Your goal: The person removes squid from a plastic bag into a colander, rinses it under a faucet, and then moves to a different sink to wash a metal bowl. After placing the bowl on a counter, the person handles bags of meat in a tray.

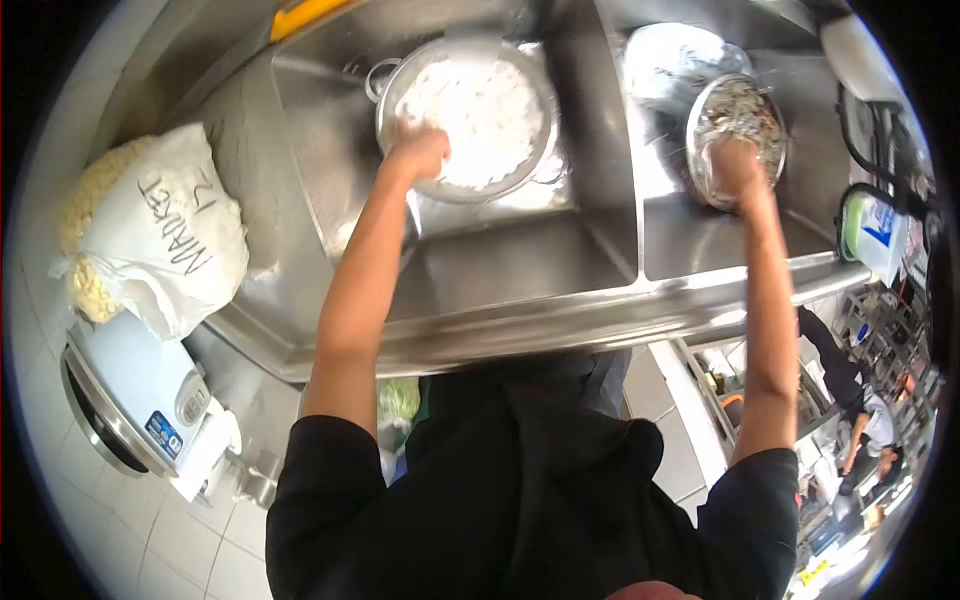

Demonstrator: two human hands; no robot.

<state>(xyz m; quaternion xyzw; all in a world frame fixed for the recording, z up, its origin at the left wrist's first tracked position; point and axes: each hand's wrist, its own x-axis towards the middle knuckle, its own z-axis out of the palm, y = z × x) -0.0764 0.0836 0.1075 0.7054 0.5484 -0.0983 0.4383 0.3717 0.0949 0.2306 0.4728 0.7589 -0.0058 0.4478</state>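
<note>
My left hand (418, 152) is closed at the left edge of a round metal pot (549, 120) with looped side handles. White pieces (485, 115) fill the pot, which sits in the left sink basin. A narrow pale strip (413, 212) shows below that hand; I cannot make out what it is or whether I hold it. In the right basin, my right hand (738, 165) reaches into a tilted oval metal bowl (783, 160) of brownish, wet-looking scraps (745, 108). Blur hides its fingers.
A steel divider (622, 150) separates the basins. At left, a white bag marked in black (180, 225) sits near a light-blue countertop appliance (135, 370). A green-and-white container (875, 235) stands at the right rim. Another person (875, 420) is in the right background.
</note>
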